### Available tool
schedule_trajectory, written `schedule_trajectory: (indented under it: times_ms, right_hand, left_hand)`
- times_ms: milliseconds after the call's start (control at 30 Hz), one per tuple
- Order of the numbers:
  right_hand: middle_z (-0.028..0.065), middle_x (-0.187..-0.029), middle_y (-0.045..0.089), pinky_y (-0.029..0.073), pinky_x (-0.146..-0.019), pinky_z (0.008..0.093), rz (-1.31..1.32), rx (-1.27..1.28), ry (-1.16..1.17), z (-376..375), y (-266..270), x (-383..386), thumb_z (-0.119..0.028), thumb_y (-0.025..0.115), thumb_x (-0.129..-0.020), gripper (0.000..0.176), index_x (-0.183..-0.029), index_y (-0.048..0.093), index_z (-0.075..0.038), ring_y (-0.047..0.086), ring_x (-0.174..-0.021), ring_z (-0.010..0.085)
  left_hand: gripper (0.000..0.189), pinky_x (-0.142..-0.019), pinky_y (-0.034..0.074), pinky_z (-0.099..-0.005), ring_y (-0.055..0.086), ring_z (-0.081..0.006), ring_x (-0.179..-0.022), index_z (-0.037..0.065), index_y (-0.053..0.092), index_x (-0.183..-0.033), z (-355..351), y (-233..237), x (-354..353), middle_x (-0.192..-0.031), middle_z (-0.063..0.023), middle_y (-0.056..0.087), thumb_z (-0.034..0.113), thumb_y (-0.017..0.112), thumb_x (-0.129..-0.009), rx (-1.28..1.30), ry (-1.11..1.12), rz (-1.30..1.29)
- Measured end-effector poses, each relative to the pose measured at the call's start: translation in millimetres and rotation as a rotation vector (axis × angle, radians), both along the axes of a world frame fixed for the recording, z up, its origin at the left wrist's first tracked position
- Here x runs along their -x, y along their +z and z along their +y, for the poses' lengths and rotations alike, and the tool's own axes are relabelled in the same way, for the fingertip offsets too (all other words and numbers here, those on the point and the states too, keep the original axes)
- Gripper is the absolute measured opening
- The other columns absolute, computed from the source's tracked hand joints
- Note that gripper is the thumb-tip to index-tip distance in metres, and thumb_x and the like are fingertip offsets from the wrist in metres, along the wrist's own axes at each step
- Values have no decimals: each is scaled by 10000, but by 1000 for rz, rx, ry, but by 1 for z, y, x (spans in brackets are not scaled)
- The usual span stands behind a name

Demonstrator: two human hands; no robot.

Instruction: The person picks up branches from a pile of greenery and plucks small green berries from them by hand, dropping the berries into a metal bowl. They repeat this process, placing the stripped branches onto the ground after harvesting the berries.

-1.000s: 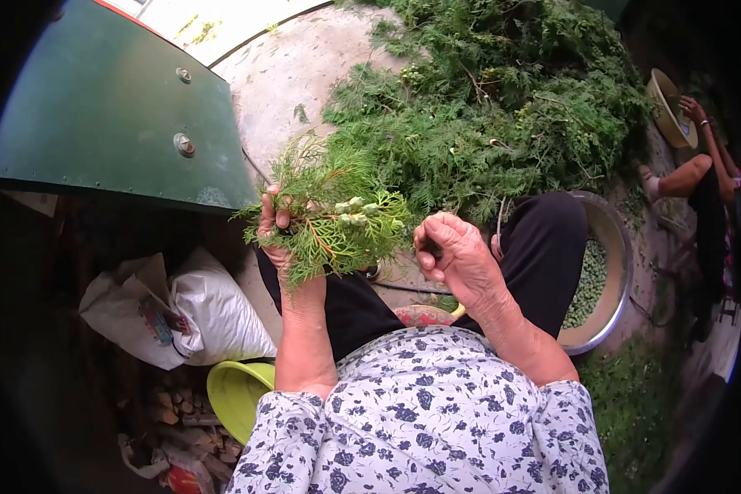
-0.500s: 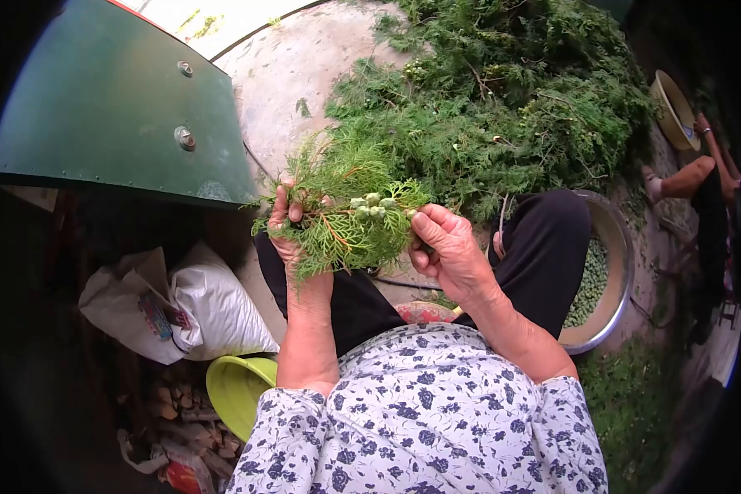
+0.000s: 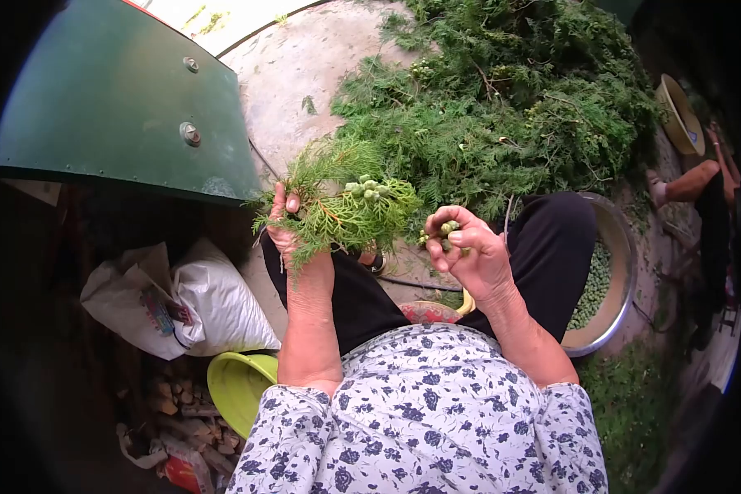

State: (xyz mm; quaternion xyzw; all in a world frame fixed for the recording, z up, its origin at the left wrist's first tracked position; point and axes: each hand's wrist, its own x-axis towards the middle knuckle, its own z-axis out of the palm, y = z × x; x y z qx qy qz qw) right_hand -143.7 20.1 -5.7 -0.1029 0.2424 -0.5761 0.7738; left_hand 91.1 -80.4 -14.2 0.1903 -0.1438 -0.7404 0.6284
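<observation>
A green leafy sprig (image 3: 346, 216) is held in my left hand (image 3: 288, 230), its stem end between the thumb and fingers. A cluster of pale green cones (image 3: 367, 189) sits on the sprig's right part. My right hand (image 3: 473, 257) is closed round several small green cones (image 3: 447, 230), apart from the sprig and to its right. Beside my right knee is a wide metal basin (image 3: 626, 288) with many green cones (image 3: 593, 288) in it.
A large heap of cut branches (image 3: 510, 107) lies ahead. At the left are a green metal box (image 3: 132, 107), a white sack (image 3: 222, 305), a lime-green bucket (image 3: 240, 387) and chopped wood (image 3: 193, 420). Another person's leg (image 3: 690, 181) shows at the far right near a beige basin (image 3: 679, 115).
My right hand has moved away from the sprig to the right, with green cones now showing in its fingers. My left hand still holds the sprig.
</observation>
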Motion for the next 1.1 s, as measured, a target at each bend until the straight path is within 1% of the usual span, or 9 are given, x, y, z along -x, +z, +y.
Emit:
schedule_trajectory:
  times_ms: [133, 367, 567, 767, 867, 933, 1033, 1067, 1100]
  right_hand:
    - [62, -829, 560, 405, -477, 206, 96, -62, 35, -10, -1, -12, -64, 600, -818, 217, -1018, 537, -7, 545, -651, 104]
    - [-1, -727, 546, 342, -411, 162, 213, -42, -21, -14, 6, -25, -47, 630, -810, 267, -1059, 550, 4, 492, -534, 50]
    - [-27, -709, 532, 318, -407, 150, 249, 65, -88, -15, 14, -24, -49, 636, -809, 275, -1066, 560, 12, 440, -497, 24]
    - [-41, -660, 511, 320, -408, 180, 438, 60, -101, -15, 14, -25, -73, 626, -822, 150, -933, 609, 26, 426, -492, 23]
    - [-38, -632, 490, 337, -424, 201, 745, 152, -94, -10, 0, -20, -69, 622, -819, 109, -833, 613, 39, 431, -493, 29]
    - [-17, -627, 477, 347, -437, 231, 1525, 698, -357, -8, -5, -16, -66, 612, -818, 137, -746, 591, 48, 438, -492, 48]
    - [2, -630, 476, 336, -430, 258, 1441, 477, -238, -2, 17, -7, -62, 600, -821, 169, -696, 563, 46, 441, -483, 65]
    - [-21, -590, 413, 271, -408, 230, 863, 97, -45, 2, 30, -7, -95, 598, -836, 241, -634, 547, 26, 366, -474, 54]
    - [-21, -590, 413, 271, -408, 230, 863, 97, -46, 5, 27, -3, -95, 598, -836, 241, -634, 547, 26, 366, -474, 54]
  left_hand:
    - [342, -600, 498, -405, 564, -246, -616, 117, 505, -670, 5, -6, 4, -615, -32, 521, 253, 360, -947, -43, 49, 38]
    - [324, -603, 508, -380, 580, -226, -639, 119, 528, -679, 12, 0, 13, -617, -6, 531, 257, 392, -939, -54, 0, -28]
    - [209, -629, 525, -365, 584, -191, -673, 90, 566, -861, 27, 25, 33, -643, 29, 503, 233, 430, -931, -108, 83, -103]
    - [189, -652, 533, -372, 579, -175, -682, 89, 559, -895, 26, 20, 31, -695, 34, 490, 254, 468, -918, -78, 150, -171]
    - [188, -625, 534, -374, 578, -177, -670, 86, 553, -898, 26, 33, 35, -678, 32, 486, 256, 475, -916, -95, 119, -158]
    - [187, -569, 531, -367, 577, -183, -641, 82, 553, -923, 21, 19, 28, -644, 35, 482, 261, 500, -904, -108, 159, -191]
    - [176, -553, 525, -362, 574, -178, -625, 90, 576, -915, 25, 20, 37, -634, 41, 480, 256, 519, -894, -81, 148, -207]
    - [156, -557, 508, -350, 549, -159, -592, 98, 594, -907, 27, 30, 41, -597, 52, 459, 236, 523, -893, -76, 115, -190]
    - [156, -557, 508, -350, 549, -159, -592, 98, 594, -907, 26, 33, 42, -597, 52, 459, 236, 523, -893, -76, 114, -190]
